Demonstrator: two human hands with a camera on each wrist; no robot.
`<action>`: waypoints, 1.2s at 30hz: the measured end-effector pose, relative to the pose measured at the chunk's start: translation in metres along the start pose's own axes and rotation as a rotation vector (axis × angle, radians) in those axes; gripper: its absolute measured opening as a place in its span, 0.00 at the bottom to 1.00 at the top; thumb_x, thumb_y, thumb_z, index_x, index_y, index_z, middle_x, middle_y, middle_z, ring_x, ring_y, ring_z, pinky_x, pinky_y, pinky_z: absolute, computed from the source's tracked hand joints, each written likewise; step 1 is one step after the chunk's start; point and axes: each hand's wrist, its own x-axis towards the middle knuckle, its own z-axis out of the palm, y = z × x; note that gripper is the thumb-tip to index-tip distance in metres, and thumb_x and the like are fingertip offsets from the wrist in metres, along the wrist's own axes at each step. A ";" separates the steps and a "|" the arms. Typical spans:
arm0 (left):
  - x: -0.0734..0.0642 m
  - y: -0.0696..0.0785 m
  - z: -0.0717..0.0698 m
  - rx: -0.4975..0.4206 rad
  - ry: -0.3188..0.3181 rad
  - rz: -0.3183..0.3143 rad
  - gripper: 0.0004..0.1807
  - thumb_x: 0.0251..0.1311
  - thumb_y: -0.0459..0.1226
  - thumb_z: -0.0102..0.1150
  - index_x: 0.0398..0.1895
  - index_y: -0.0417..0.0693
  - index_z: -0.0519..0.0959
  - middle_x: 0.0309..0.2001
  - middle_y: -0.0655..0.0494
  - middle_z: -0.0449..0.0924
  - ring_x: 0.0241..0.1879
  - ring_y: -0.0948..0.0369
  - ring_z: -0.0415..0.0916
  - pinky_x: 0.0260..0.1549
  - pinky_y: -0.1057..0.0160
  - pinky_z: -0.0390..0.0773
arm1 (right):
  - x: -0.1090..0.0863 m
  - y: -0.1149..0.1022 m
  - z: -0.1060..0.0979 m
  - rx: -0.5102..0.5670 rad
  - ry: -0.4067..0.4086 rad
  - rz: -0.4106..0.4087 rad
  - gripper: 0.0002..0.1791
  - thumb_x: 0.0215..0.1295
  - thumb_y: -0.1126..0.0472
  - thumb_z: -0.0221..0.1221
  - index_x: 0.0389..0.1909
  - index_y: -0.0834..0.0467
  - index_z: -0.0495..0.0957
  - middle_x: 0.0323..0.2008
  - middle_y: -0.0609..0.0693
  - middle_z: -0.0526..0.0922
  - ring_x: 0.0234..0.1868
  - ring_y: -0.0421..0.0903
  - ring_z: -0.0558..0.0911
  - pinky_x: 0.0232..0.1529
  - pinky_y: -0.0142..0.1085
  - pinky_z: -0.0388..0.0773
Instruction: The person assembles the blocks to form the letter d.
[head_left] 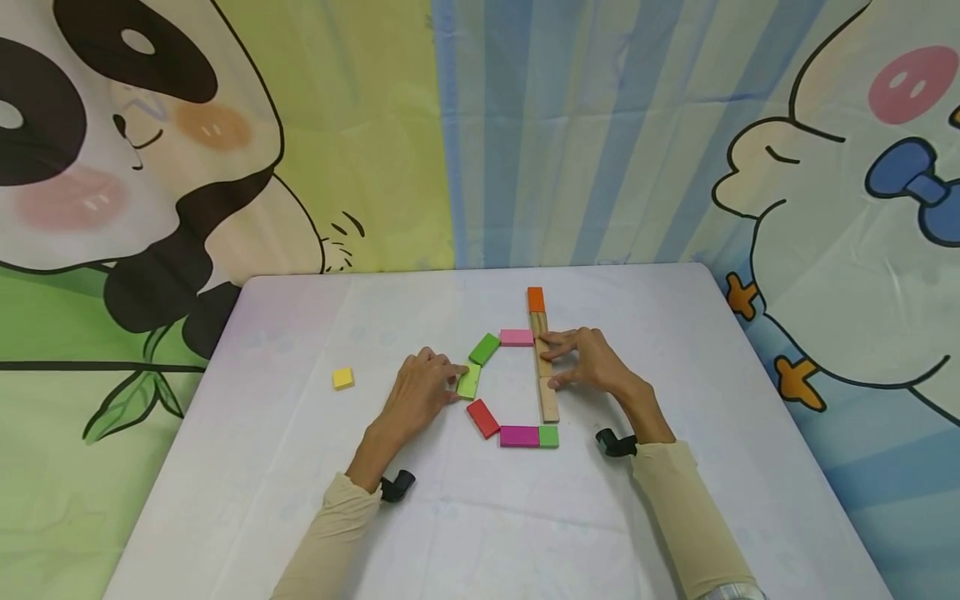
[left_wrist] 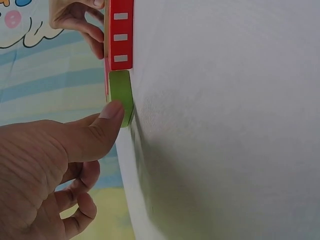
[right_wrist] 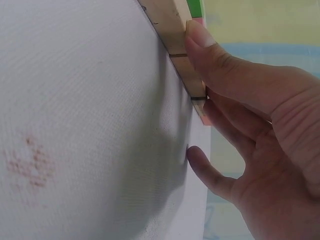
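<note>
My left hand [head_left: 422, 387] pinches a light green block [head_left: 469, 382] at the left of a block outline; in the left wrist view the thumb lies on the green block [left_wrist: 120, 90] and the index finger is mostly hidden. My right hand [head_left: 592, 360] touches the right side of an upright row of plain wooden blocks [head_left: 550, 402] with thumb and fingertips, its fingers fairly straight. In the right wrist view the thumb rests against a wooden block [right_wrist: 167, 25]. An orange block [head_left: 536, 299] tops the row. A pink block [head_left: 517, 337] and a darker green block [head_left: 484, 349] join the outline.
Lower in the outline lie a red block [head_left: 483, 418], a magenta block [head_left: 519, 437] and a small green block [head_left: 549, 437]. A yellow block [head_left: 343, 378] lies apart at the left. The white table [head_left: 480, 533] backs onto a patterned cloth [head_left: 390, 125].
</note>
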 end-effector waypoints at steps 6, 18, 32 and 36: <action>0.002 -0.002 0.000 -0.035 -0.004 -0.003 0.26 0.53 0.38 0.86 0.57 0.54 0.91 0.36 0.62 0.87 0.40 0.61 0.70 0.41 0.62 0.64 | 0.001 0.000 0.000 -0.007 0.000 -0.010 0.31 0.47 0.65 0.86 0.56 0.60 0.89 0.73 0.54 0.81 0.78 0.62 0.76 0.79 0.63 0.67; -0.005 0.002 -0.006 -0.072 0.045 -0.018 0.19 0.56 0.43 0.85 0.51 0.52 0.91 0.33 0.60 0.86 0.39 0.61 0.70 0.40 0.62 0.66 | 0.001 0.000 0.001 -0.023 0.001 -0.018 0.31 0.47 0.65 0.86 0.56 0.60 0.90 0.72 0.54 0.81 0.77 0.62 0.76 0.79 0.63 0.67; -0.038 0.043 0.009 0.084 0.074 -0.038 0.32 0.44 0.64 0.86 0.43 0.52 0.91 0.29 0.62 0.81 0.38 0.61 0.68 0.41 0.60 0.65 | -0.001 0.000 0.000 -0.006 0.004 -0.010 0.31 0.46 0.64 0.86 0.56 0.60 0.90 0.72 0.54 0.82 0.78 0.61 0.76 0.79 0.62 0.68; -0.038 0.044 0.010 0.117 0.075 -0.044 0.31 0.45 0.64 0.86 0.43 0.52 0.91 0.30 0.61 0.81 0.38 0.60 0.68 0.40 0.60 0.64 | -0.001 -0.001 0.000 -0.007 0.005 -0.010 0.32 0.47 0.64 0.86 0.56 0.60 0.90 0.72 0.54 0.81 0.78 0.61 0.76 0.79 0.62 0.68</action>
